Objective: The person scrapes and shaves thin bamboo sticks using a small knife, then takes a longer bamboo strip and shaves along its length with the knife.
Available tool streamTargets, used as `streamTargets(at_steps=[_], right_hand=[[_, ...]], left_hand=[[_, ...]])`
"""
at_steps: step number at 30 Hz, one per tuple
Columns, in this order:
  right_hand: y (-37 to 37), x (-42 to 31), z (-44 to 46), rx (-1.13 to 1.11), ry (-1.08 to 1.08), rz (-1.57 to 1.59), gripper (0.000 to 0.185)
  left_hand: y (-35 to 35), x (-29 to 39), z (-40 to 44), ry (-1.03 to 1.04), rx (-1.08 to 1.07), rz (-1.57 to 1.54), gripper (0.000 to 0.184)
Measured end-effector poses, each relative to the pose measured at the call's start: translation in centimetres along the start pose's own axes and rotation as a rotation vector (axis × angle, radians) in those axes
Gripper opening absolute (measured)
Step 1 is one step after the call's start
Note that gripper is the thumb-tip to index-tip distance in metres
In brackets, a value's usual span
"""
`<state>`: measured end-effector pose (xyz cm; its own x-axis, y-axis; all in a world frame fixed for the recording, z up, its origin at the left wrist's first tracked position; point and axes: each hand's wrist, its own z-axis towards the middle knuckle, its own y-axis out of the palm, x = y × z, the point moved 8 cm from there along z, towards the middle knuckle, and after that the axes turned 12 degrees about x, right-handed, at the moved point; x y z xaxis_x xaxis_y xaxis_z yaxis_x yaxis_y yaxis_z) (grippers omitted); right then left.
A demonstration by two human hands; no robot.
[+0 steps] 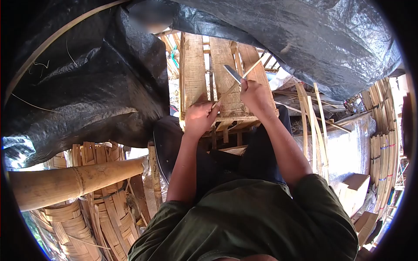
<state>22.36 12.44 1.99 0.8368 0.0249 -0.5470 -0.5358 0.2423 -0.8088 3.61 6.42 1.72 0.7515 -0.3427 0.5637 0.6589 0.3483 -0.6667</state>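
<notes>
My right hand (254, 96) is closed round a knife whose blade (232, 74) points up and to the left. In my left hand (200, 115) is the lower end of a thin bamboo strip (226, 94), which slants up to the right. Blade and strip cross close to my right fingers; whether the edge is cutting into the strip I cannot tell. Both hands are above a slatted wooden bench (194, 69) between my knees. The knife's handle is hidden inside my right fist.
Black plastic sheeting (78, 87) hangs at the left and across the top. A thick bamboo pole (74, 180) juts in above woven bamboo (82, 222) at lower left. Long strips (311, 122) lean on the right, near bundled slats (383, 152) and a cardboard box (356, 191).
</notes>
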Motion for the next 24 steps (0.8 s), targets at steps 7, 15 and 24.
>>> streamTargets(at_steps=[7, 15, 24], right_hand=[[-0.1, 0.8, 0.1, -0.084, 0.044, 0.068, 0.040], [-0.5, 1.2, -0.6, -0.102, 0.135, 0.123, 0.046], [-0.1, 2.3, 1.1, -0.078, 0.060, 0.051, 0.047]], left_hand=[[-0.8, -0.8, -1.2, -0.124, 0.035, -0.234, 0.028], [-0.6, -0.4, -1.1, -0.117, 0.013, -0.284, 0.028], [-0.6, -0.5, -0.3, -0.127, 0.009, -0.254, 0.027]])
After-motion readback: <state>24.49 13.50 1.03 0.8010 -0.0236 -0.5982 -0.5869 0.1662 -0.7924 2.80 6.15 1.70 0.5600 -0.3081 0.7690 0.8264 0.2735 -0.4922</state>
